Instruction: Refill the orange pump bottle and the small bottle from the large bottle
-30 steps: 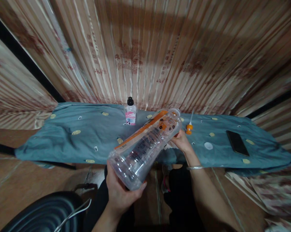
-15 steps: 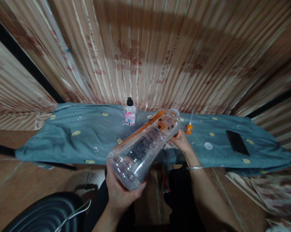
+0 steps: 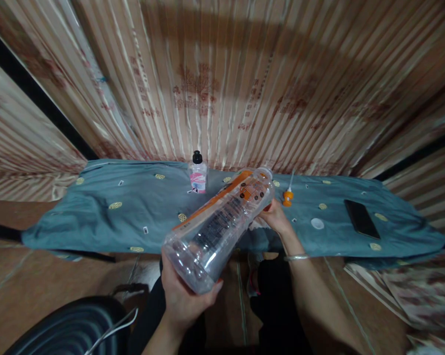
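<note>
I hold a large clear plastic bottle [image 3: 222, 222] with an orange label, tilted, its neck pointing away to the upper right. My left hand [image 3: 183, 296] cups its base near my lap. My right hand [image 3: 276, 217] grips it near the neck, a silver bangle on that wrist. The bottle looks empty and its mouth has no cap. It hangs over the front edge of a low surface covered by a grey-blue cloth [image 3: 115, 222].
On the cloth stand a small clear bottle with a black cap and pink label [image 3: 198, 173], an orange-tipped nozzle [image 3: 288, 195], a white round lid [image 3: 317, 224] and a black phone [image 3: 360, 218]. Striped curtains hang behind. A dark ribbed object [image 3: 70, 328] sits at lower left.
The bottle and both hands have barely shifted; the view has tilted slightly, nothing was let go or picked up.
</note>
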The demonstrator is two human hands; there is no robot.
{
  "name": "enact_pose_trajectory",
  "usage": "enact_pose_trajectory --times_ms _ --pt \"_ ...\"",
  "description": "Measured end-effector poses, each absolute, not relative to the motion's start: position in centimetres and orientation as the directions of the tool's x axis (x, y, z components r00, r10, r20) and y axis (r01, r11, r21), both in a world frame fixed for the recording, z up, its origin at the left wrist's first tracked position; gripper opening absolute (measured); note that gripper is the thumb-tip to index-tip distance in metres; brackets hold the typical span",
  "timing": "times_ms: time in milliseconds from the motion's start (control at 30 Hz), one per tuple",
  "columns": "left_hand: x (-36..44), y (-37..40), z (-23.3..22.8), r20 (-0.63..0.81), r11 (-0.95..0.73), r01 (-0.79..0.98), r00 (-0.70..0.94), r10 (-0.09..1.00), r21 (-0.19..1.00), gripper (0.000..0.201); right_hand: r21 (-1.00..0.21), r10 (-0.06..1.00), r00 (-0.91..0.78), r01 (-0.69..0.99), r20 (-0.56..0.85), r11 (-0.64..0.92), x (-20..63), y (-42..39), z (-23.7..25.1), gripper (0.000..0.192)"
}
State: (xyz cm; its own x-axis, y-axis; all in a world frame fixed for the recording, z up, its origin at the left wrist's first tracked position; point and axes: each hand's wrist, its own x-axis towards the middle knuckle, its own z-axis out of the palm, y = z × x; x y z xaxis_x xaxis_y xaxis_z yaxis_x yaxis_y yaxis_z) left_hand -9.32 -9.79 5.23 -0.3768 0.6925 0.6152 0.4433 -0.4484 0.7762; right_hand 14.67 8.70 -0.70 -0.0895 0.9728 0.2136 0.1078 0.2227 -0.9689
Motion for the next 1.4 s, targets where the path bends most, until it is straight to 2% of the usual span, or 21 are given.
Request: enact_pose_trajectory --times_ms 300,400,600,1000,1200,1400 --pt "-9.4 -9.92 5.21 0.599 -0.423 0.449 -0.396 0.696 0.787 0.058 -0.976 0.978 -0.098 0.101 0.183 0.193 14.58 8.6 -0.4 0.081" --pt "-9.32 -9.87 5.32 0.57 -0.418 0.4 -0.431 0.7 0.816 0.06 -0.981 0.982 -0.085 0.085 0.168 0.175 14.44 8.51 -0.26 0.084" --pt "-8.98 -9.81 5.53 0.512 -0.42 0.295 -0.443 0.736 0.858 0.059 -0.977 0.98 -0.085 0.104 0.177 0.186 14.44 8.35 0.18 0.079" --pt "-9.28 -9.99 5.13 0.559 -0.424 0.375 -0.423 0.713 0.824 0.06 -0.976 0.98 -0.06 0.098 0.188 0.193 14.56 8.75 -0.69 0.085" --pt "-9.17 -10.01 5.01 0.506 -0.379 0.345 -0.451 0.736 0.859 0.063 -0.975 0.978 -0.1 0.109 0.182 0.193 14.74 8.74 -0.6 0.079" --pt "-9.32 -9.98 5.27 0.501 -0.372 0.346 -0.451 0.739 0.861 0.063 -0.972 0.974 -0.089 0.094 0.209 0.217 14.59 8.77 -0.71 0.084"
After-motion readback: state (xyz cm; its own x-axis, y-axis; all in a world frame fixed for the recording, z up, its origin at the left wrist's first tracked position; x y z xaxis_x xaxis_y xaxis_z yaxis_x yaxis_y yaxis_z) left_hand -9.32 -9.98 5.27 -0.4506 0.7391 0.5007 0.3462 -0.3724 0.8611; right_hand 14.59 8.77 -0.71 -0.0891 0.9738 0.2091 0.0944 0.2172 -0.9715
